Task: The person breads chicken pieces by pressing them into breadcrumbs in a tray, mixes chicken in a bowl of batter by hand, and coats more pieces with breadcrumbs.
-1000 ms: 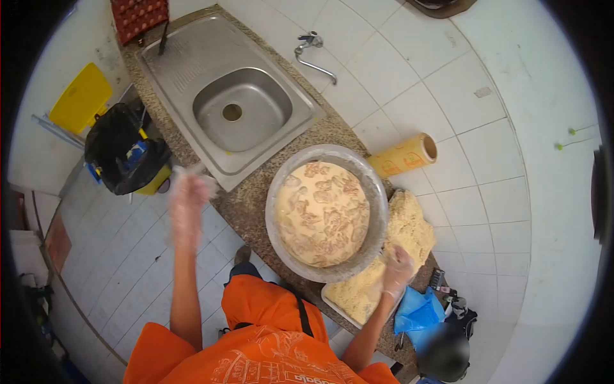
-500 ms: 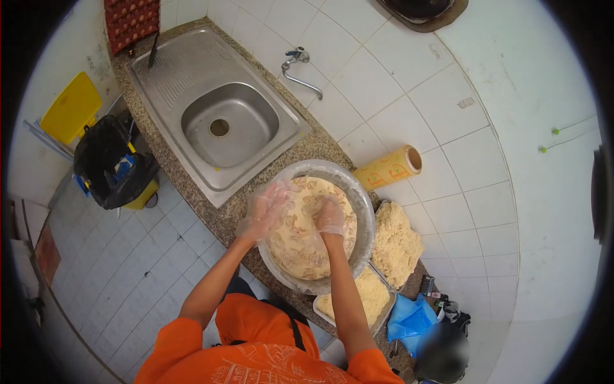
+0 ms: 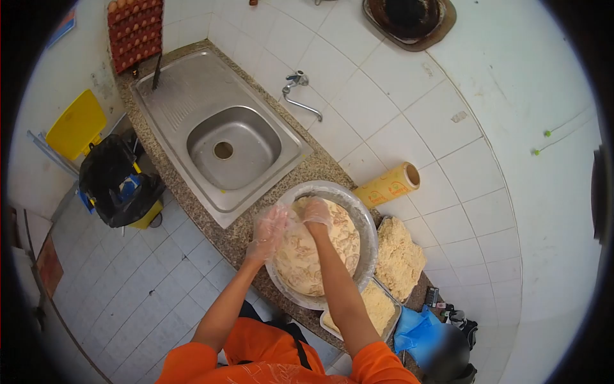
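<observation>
A large round metal bowl [image 3: 367, 256] stands on the counter, filled with a pale, creamy mixture [image 3: 307, 262] with lumpy pieces in it; their kind I cannot make out. My left hand [image 3: 272, 230], in a clear plastic glove, is open with its fingers stretched out over the bowl's left rim. In a matching glove, my right hand [image 3: 316, 212] reaches down onto the mixture near the far edge. Its fingertips are hidden, so I cannot see whether they hold a piece.
Beyond the bowl is a steel sink [image 3: 233, 144] with a wall tap [image 3: 300, 96]. A roll of wrap [image 3: 387, 185], crumbs heaped high [image 3: 396, 256] and a tray of crumbs [image 3: 371, 310] crowd the right. Egg trays [image 3: 134, 32], a bin [image 3: 115, 182] and a blue bag [image 3: 416, 329] are around.
My right hand has moved across the mixture toward the bowl's far left, closer to my left hand. My left hand stays over the left rim. The camera view has shifted slightly upward.
</observation>
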A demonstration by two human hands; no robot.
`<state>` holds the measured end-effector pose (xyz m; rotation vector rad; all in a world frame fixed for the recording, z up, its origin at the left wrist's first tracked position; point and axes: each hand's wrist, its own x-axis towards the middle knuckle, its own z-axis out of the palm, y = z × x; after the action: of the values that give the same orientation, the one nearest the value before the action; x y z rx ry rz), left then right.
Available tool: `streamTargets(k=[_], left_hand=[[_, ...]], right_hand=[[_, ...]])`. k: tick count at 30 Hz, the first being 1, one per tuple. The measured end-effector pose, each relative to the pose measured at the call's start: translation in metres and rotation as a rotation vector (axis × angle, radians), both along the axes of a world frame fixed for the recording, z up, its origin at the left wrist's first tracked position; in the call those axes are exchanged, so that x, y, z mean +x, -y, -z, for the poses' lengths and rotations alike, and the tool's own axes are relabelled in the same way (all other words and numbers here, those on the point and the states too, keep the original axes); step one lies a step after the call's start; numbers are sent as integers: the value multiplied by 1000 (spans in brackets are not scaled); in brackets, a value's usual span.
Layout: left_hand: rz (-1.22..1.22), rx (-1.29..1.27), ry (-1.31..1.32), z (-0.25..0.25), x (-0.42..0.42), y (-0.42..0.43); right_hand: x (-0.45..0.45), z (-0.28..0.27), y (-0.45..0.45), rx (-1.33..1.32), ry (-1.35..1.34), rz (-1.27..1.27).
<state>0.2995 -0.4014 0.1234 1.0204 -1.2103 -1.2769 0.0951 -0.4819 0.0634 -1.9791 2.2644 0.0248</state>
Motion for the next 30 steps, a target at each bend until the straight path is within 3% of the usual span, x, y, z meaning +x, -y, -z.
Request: streamTargets(k=[6, 9, 12, 15, 16, 19, 22, 25, 27, 30], left_hand=[[-19, 88, -46, 16, -8, -1], [9, 123, -68, 9, -5, -1], [45, 127, -125, 14, -6, 1], [9, 118, -132, 18, -10, 2], [-19, 115, -123, 17, -10, 1], [-35, 114, -152, 19, -13, 0], [-54, 81, -32, 12, -13, -3], [-58, 48, 28, 20, -15, 0], [-64, 22, 120, 20, -15, 1], [-79, 9, 180, 18, -15, 0]], right_hand=[[-32, -61, -47, -119, 114, 112], [-66, -80, -81, -338, 364, 90], [-71, -94, -117, -420, 283, 68], [-87, -90, -165, -179, 275, -324], [-91, -95, -178, -45, 259, -244], [-102, -88, -179, -233, 203, -89], [-95, -82, -160, -199, 160, -128], [-75, -57, -138, 242, -130, -107], [-80, -11, -135, 157, -194, -109], [-82, -6, -148, 27, -115, -100]])
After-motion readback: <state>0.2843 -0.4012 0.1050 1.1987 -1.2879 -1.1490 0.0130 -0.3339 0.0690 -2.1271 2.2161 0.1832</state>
